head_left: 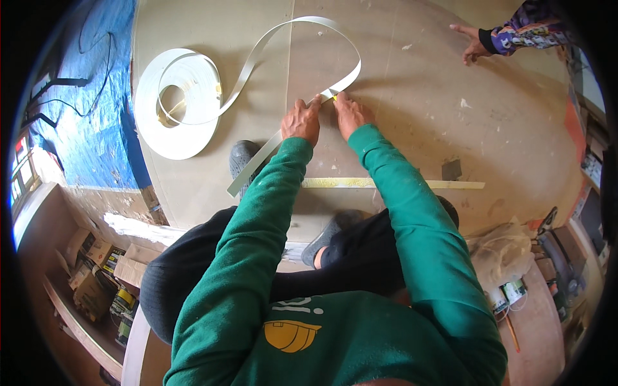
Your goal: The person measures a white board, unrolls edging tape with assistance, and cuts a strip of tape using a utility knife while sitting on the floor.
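A large roll of white edge banding (147, 106) lies flat on the left of the work surface. Its free end, a white strip (351, 45), loops up and curves back down to my hands. My left hand (300, 122) is closed, pinching the strip, and the tail of it slants down-left under my forearm. Just to the right, my right hand (353, 116) is closed round a small yellow tool (335, 97), mostly hidden by the fingers; its dark tip meets the strip. Nearer to me, a narrow pale yellowish strip (341, 183) lies crosswise, passing beneath my right forearm.
Another person's hand (473, 46) reaches in at the far right, fingers spread over the brown board (412, 135). A blue tarp (96, 96) covers the left side. Cartons and cans (96, 273) sit at lower left, a clear plastic bag (502, 251) at lower right. My shoes rest on the board.
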A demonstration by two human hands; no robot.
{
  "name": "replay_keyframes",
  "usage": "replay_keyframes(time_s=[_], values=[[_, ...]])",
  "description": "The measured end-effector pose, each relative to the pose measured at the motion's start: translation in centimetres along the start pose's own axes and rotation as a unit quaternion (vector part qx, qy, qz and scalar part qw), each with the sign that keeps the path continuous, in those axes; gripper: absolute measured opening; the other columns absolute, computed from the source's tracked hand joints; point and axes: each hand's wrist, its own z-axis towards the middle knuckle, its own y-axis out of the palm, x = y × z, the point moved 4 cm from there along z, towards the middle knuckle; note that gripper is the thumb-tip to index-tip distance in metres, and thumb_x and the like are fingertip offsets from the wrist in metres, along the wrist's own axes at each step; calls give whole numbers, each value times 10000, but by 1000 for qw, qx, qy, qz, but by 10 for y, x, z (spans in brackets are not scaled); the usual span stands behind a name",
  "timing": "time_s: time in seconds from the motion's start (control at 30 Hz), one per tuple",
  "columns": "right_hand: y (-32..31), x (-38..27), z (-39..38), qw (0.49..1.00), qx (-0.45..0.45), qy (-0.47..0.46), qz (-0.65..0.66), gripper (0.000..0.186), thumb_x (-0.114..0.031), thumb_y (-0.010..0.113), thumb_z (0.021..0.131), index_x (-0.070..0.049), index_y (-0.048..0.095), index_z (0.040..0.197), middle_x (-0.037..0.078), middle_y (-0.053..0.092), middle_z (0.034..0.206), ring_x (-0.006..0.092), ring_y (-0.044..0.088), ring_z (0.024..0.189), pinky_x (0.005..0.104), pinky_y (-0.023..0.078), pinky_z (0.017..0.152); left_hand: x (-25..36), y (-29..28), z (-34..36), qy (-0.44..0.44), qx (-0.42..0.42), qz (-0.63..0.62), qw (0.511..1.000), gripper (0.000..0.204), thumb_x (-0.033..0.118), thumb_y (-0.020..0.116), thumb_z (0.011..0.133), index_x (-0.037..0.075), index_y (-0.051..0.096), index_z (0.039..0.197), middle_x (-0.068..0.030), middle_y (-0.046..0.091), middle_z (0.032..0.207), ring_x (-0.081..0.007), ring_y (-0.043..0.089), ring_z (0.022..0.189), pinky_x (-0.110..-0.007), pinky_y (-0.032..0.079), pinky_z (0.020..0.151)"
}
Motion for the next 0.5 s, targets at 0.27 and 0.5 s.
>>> replay_keyframes(time_s=[0.27, 0.5], values=[[7, 19, -26, 997, -48, 60, 26, 267, -212, 437, 924, -41, 566, 1084, 216, 645, 1076, 407, 625, 969, 500, 494, 835, -8, 7, 1, -22, -12, -28, 999, 349, 264, 463, 957, 281, 557, 1292, -125, 596, 995, -332, 638, 882, -438, 509, 772], [-13, 5, -51, 996, -84, 32, -15, 367, -167, 607, 853, -70, 558, 1203, 169, 607, 1191, 353, 551, 1148, 438, 390, 1029, -16, -35, 3, 108, -20, -53, 993, 295, 350, 537, 937, 241, 644, 1189, -124, 631, 866, -318, 632, 841, -431, 503, 751]])
